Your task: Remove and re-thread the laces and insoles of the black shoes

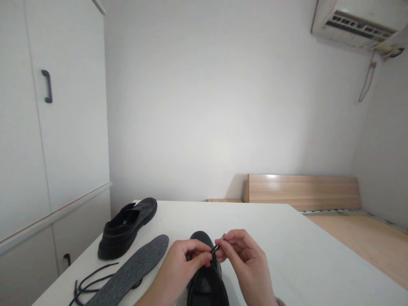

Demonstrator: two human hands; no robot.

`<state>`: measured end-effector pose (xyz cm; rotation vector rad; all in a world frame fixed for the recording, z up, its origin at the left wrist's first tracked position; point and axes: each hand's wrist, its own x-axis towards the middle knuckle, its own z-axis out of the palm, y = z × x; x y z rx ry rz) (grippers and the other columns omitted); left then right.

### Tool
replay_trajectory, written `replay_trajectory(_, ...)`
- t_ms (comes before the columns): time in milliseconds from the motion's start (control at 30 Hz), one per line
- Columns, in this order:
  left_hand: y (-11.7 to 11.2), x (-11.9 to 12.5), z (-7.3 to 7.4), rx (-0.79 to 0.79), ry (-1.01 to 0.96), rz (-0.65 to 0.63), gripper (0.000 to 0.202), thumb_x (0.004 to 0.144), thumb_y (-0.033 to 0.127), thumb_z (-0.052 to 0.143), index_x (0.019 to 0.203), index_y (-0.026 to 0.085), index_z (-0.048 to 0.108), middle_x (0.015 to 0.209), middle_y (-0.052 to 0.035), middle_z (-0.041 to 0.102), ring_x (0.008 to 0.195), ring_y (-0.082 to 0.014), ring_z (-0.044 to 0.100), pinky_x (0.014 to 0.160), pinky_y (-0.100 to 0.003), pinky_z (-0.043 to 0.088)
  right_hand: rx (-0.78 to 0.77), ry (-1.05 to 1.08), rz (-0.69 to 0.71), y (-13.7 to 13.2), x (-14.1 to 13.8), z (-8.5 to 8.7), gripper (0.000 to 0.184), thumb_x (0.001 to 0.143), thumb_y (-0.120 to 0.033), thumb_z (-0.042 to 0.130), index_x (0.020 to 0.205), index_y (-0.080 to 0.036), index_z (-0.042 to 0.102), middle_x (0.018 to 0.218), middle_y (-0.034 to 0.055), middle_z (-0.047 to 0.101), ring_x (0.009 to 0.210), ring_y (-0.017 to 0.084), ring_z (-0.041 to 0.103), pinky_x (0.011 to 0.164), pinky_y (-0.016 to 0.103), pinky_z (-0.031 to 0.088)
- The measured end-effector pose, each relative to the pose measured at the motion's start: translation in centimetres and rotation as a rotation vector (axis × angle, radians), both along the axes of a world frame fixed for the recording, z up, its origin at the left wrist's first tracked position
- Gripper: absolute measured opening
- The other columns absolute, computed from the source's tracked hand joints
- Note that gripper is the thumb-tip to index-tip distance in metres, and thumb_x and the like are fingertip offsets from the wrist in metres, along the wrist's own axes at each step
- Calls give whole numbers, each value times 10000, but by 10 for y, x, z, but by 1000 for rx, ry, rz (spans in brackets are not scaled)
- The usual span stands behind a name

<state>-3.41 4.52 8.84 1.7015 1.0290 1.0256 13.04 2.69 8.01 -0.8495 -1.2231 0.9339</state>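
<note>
A black shoe (208, 282) lies on the white table (277, 250) right in front of me, its toe pointing away. Over its lacing area, my left hand (188, 261) pinches a dark shoelace (215, 249) between thumb and fingers. My right hand (244, 259) grips the same lace a little to the right, and a short end sticks out above its fingertips. Both hands partly cover the shoe's upper, so the eyelets are hidden. Left of my left hand rests a grey insole (137, 267).
A second black shoe (127, 227) stands at the table's left edge. A loose dark lace (86, 287) curls beside and partly under the insole. White cupboard doors (73, 127) rise at the left. Beyond the table at right is a wooden bed frame (302, 189).
</note>
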Motion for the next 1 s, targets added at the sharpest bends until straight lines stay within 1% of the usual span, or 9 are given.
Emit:
replay_trajectory(133,-6,2,0,89,85,2,124,735,270,697,694,190,781,719,-50,734,747,-228,635,735,-319,445,128,-215,-30,-4,-2,-2,221,883,-411,696,847,-193,697,743,53,723,699,188,685,667,286,557)
replay_trajectory(233,-9,-1,3,111,66,-11,195,773,314,677,652,178,746,687,-37,708,733,-217,621,741,-317,439,224,-348,-4,-2,-4,5,160,896,-339,675,825,-200,713,793,56,739,748,187,685,701,271,545)
replay_trajectory(333,-8,-4,5,65,50,-36,194,796,318,655,703,172,741,725,-37,735,746,-219,640,732,-312,453,203,-359,14,3,-4,13,177,918,-351,642,854,-207,722,840,57,753,815,196,691,760,281,534)
replay_trajectory(433,-7,-7,2,115,97,-34,102,765,183,647,751,173,748,800,-47,756,791,-224,676,771,-322,475,111,-410,70,8,0,16,199,932,-353,611,887,-205,735,869,58,759,854,207,692,790,299,519)
replay_trajectory(500,-6,-7,-3,276,140,-24,172,728,62,612,765,178,733,828,-43,743,841,-222,669,810,-331,470,58,-474,111,10,4,15,158,901,-299,631,865,-201,750,846,49,759,835,210,683,770,302,510)
replay_trajectory(600,-8,-7,-12,619,249,28,291,723,-52,528,812,189,665,829,-20,696,875,-210,603,799,-325,436,-4,-526,170,11,8,13,142,864,-239,640,848,-205,777,823,36,758,802,203,660,748,303,496)
replay_trajectory(767,-10,-5,-23,1042,377,107,233,883,-31,463,850,179,559,808,-16,637,818,-200,517,751,-320,397,-151,-389,313,15,9,10,171,792,-324,724,858,-180,789,782,39,741,724,176,624,689,285,468)
replay_trajectory(900,-11,-5,-24,1223,412,122,235,1022,109,402,880,155,583,803,-30,631,801,-198,511,752,-319,401,-231,-371,386,22,10,8,215,767,-359,745,820,-156,792,635,7,655,569,105,496,558,235,378)
replay_trajectory(1000,-12,-5,-23,1265,431,146,271,1043,138,376,898,151,605,804,-33,642,805,-199,519,762,-316,405,-229,-367,422,24,11,9,276,752,-411,759,815,-144,786,653,16,653,563,97,495,565,234,394)
